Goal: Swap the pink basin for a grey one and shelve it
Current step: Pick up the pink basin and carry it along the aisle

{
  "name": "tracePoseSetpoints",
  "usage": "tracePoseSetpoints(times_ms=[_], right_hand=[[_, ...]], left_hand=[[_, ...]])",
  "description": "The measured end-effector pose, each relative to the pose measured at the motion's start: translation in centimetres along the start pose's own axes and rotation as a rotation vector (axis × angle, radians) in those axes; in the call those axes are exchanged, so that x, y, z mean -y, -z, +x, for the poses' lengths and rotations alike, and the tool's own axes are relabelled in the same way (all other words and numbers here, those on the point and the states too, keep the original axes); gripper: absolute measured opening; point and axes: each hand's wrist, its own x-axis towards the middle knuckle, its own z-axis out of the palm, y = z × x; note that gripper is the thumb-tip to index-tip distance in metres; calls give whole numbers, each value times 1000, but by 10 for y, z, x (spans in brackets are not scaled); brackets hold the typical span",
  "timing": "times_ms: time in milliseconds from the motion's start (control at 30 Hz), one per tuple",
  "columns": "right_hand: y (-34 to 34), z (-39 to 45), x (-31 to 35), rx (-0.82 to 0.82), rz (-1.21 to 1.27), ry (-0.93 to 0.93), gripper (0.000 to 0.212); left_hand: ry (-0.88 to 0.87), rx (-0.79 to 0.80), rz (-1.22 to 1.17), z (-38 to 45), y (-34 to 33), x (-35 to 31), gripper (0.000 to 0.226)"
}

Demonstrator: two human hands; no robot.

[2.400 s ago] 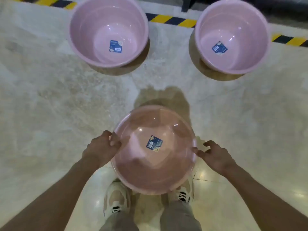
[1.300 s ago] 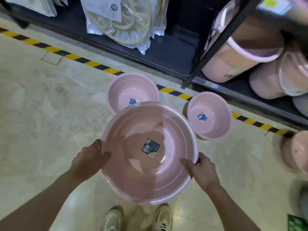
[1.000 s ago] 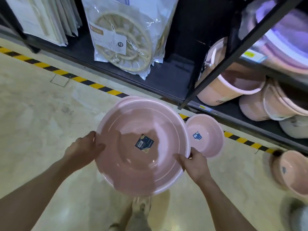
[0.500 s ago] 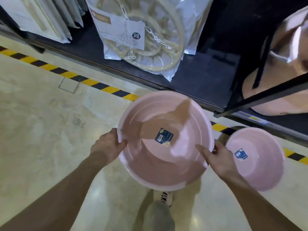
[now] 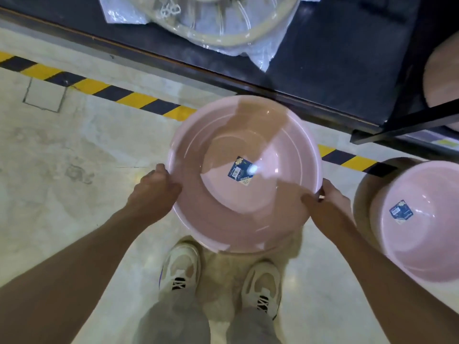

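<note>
The pink basin (image 5: 244, 175) is held above the floor (image 5: 74, 170) in front of the person, mouth facing up toward the camera; being round, it has no long axis. A blue label (image 5: 240, 170) lies on its inner bottom. The left hand (image 5: 155, 192) clasps the rim at 9 o'clock, fingers curled under the edge. The right hand (image 5: 325, 207) clamps the rim at about 4 o'clock, thumb inside the wall. At 12 o'clock beyond the basin runs yellow-black tape (image 5: 124, 95), then a dark shelf (image 5: 335, 58) carrying a bagged ring-shaped item (image 5: 223, 21). A second pink basin (image 5: 422, 219) sits on the floor at 3 o'clock. White shoes (image 5: 181, 266) stand at 6 o'clock.
</note>
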Motion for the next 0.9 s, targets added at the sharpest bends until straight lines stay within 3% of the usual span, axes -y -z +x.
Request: tracePoseSetpoints(times_ms=[267,467,667,833,900], right_hand=[[-25,-4,-21,41,-12,-26,39],[-32,-2,-23,115,-33,-67,38],[-19,-18,-17,-6,30,-94,35],[31,-57,-30,-121,142,-92,14],[56,-77,-37,-181,239,-125,19]], left_hand=[[-93,113,11,6,-30,21,23],[2,180,-69,16,-34,21,27],[-77,25,12,0,-19,5,30],[-179,18,35,-26,15,-42,31],[-236,30,13,-39,27,-73,36]])
